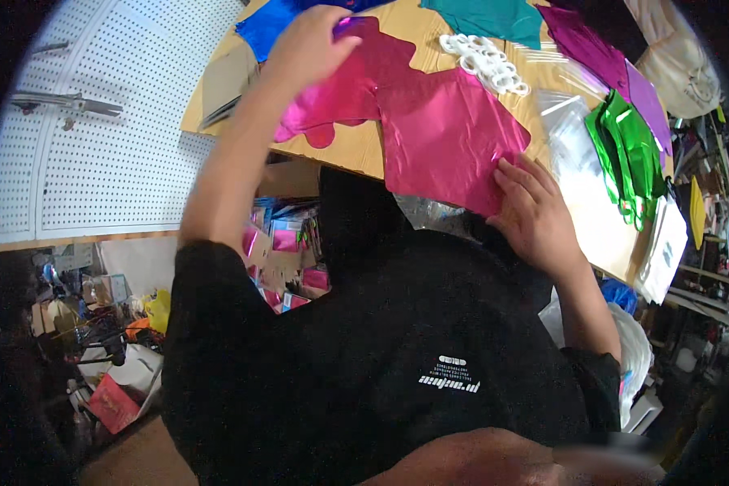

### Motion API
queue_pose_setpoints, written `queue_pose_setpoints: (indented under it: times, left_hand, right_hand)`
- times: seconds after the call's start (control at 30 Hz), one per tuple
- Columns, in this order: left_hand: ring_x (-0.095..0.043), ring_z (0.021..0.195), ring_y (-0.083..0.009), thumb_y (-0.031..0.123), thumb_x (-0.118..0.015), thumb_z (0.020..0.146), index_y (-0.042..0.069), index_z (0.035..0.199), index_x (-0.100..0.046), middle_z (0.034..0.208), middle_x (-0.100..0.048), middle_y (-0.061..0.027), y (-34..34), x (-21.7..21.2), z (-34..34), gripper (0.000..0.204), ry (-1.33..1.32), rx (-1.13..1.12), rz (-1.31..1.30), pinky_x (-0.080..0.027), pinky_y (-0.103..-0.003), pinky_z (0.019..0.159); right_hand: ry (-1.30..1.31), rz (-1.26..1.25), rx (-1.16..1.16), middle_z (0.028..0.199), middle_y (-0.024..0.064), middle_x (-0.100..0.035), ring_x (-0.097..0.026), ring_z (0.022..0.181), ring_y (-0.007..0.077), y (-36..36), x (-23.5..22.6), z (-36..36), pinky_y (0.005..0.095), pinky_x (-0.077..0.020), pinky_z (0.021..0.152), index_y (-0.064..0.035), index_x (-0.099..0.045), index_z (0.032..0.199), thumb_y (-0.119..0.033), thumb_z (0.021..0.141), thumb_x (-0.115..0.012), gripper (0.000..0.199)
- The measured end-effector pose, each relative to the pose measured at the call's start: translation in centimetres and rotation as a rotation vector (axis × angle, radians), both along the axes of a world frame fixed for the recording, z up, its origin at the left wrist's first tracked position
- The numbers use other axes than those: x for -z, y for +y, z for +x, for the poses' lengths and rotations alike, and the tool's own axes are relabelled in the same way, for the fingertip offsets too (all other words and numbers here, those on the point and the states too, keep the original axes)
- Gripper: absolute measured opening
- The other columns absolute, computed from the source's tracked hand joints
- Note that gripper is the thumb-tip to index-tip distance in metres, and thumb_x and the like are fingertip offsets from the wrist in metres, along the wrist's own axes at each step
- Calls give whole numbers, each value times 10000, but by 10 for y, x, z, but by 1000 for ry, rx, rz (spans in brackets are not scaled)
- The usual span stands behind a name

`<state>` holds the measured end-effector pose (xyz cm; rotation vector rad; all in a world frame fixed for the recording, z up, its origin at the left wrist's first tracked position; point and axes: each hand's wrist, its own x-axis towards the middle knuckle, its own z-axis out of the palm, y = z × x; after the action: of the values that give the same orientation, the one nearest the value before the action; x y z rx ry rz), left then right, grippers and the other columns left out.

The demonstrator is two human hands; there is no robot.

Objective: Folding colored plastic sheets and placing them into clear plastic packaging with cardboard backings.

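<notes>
A flat pink metallic foil balloon [445, 130] with rounded lobes lies across the wooden table, its near edge hanging past the table's front. Over the far left part of the foil is my left hand [312, 44], thumb and fingers apart; its fingertips are partly hidden. On the right, my right hand [533, 209] has its fingers on top of the foil's near right corner and its thumb at the edge, pinching it. Shiny blue material [266, 28] lies beside my left hand.
On the wooden table [352, 150] are white rings [486, 61], teal foil [490, 18], purple foil [587, 40], clear plastic bags [567, 130] and green foil pieces [628, 146]. White pegboard [130, 162] stands left. Below the table edge sits a box of colourful packets [287, 239].
</notes>
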<state>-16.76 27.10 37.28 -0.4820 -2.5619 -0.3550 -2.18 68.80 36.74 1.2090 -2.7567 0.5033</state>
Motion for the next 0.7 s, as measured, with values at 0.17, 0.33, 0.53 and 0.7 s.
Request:
queue_pose_setpoints:
  times: [0.17,0.33,0.53,0.7]
  left_hand:
    - [-664,1147,-394,278,-699,951,47,1246,-698,1234,-706,-216,-98,26,-56,375,-109,-106,-277,-528,-453,1003]
    - [-709,993,-399,238,-628,983,57,1137,-750,1051,-754,-187,-82,29,-56,267,-164,-157,-258,-562,-478,911]
    - [-731,889,-352,261,-701,935,70,1010,-772,939,-762,-164,-92,22,-55,217,-64,-184,-71,-582,-469,819]
    - [-678,717,-294,390,-821,861,17,913,-730,776,-703,-159,-105,14,-62,388,-218,-296,81,-527,-410,697]
  right_hand:
    - [21,-102,0,1419,169,-611,-541,1352,399,-29,-22,-16,509,-443,1144,-7,-611,1362,-207,787,-841,651]
    - [68,-143,-84,1339,179,-654,-600,1276,385,-58,-26,-47,485,-485,1100,-21,-631,1340,-177,846,-811,549]
    - [63,-292,-129,1241,175,-691,-627,1205,369,-131,-27,-123,459,-507,1051,-51,-681,1275,-220,881,-798,445]
    - [231,-333,-161,1208,184,-703,-622,1197,379,-215,-8,-215,454,-505,1034,-37,-686,1244,-285,900,-779,434]
